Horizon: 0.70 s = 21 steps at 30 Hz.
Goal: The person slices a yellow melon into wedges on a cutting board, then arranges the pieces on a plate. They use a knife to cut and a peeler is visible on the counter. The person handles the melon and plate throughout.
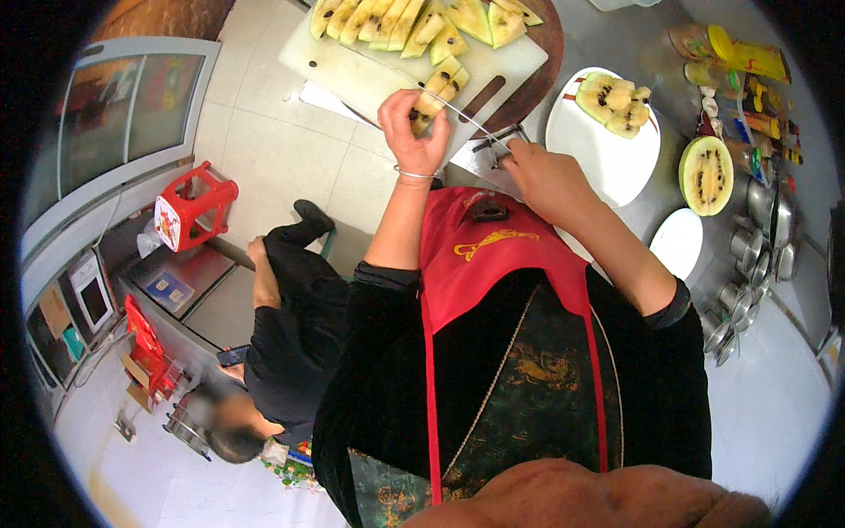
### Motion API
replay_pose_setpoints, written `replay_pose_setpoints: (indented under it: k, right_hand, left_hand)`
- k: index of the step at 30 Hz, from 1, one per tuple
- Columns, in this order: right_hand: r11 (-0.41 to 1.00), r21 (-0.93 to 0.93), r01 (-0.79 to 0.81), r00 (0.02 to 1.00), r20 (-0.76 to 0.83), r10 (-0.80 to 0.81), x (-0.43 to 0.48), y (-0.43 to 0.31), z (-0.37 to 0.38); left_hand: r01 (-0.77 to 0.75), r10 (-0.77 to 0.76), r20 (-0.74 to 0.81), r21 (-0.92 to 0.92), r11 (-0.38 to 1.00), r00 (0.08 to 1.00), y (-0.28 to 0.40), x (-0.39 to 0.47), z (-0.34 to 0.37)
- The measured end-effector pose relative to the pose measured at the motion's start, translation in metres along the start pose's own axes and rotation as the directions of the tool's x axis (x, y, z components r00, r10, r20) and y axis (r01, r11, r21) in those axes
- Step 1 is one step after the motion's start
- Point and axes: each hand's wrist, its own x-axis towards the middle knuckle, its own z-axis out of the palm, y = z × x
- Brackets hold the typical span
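Observation:
My right hand (538,173) is closed around the handle of a knife (462,117). The thin blade reaches left across a piece of yellow-fleshed watermelon (443,80) on a white cutting board (363,72). The fingers and thumb of my left hand (417,132) grip the near end of that piece, close beside the blade. Further along the board lie several watermelon wedges (373,23) with pale green rind. Under the board is a round brown board (551,49). To the right, a white plate (594,168) holds more cut watermelon (610,102).
A halved yellow watermelon (706,176) and a smaller white plate (676,244) stand right on the metal counter. Bottles and jars (752,125) and metal pots (746,251) line its back. At left, a seated person (297,330) holds a phone, near a red stool (198,208).

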Motion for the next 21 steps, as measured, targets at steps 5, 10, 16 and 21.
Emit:
replay_pose_setpoints:
  k: [5, 10, 16, 21]
  right_hand:
    - [0.999, 0.029, -0.045, 0.999, 0.027, 0.045, -0.011, 0.01, 0.004]
    - [0.998, 0.053, -0.033, 0.999, 0.027, 0.031, -0.018, 0.016, 0.006]
    - [1.0, -0.009, 0.02, 1.0, -0.008, -0.02, 0.013, 0.007, 0.013]
    - [0.999, -0.025, 0.047, 0.999, -0.014, -0.047, 0.015, 0.007, 0.011]
  left_hand:
    - [0.048, -0.048, -0.01, -0.026, 0.999, 0.999, 0.0, -0.002, 0.002]
    - [0.091, -0.092, 0.025, 0.005, 0.996, 0.995, 0.001, -0.002, 0.001]
    - [0.082, -0.084, 0.08, 0.021, 0.996, 0.993, 0.004, 0.001, -0.002]
    - [0.061, -0.069, 0.106, 0.078, 0.995, 0.992, 0.004, 0.003, -0.002]
